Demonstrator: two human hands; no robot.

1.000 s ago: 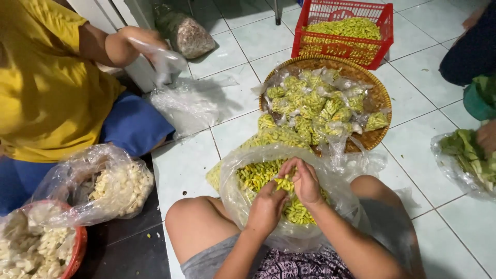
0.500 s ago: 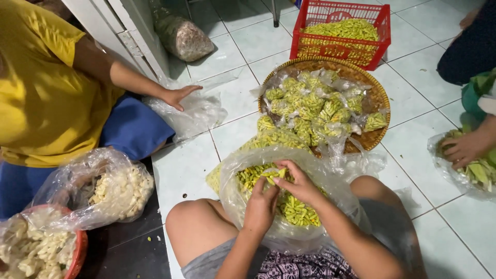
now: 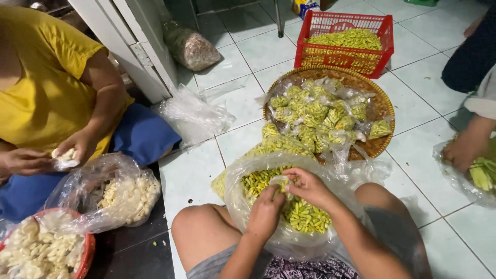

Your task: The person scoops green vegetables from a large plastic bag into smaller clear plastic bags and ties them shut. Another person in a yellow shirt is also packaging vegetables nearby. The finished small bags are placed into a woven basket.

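A big clear bag (image 3: 289, 217) of green-yellow snacks sits between the person's knees. To the left, a person in a yellow shirt (image 3: 46, 88) holds a small white packet, beside a clear bag of white snacks (image 3: 124, 194) and a red bowl (image 3: 85, 253). Farther off, a round woven tray (image 3: 380, 111) holds small filled packets, and behind it stands a red basket (image 3: 343, 54). Both hands are over the big bag. The left hand (image 3: 266, 212) and right hand (image 3: 307, 186) pinch a small clear packet (image 3: 282, 182) together.

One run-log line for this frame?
left hand: in big clear bag | right hand: pinching small bag | contents: yellow-green snack sticks | woven tray: filled packets
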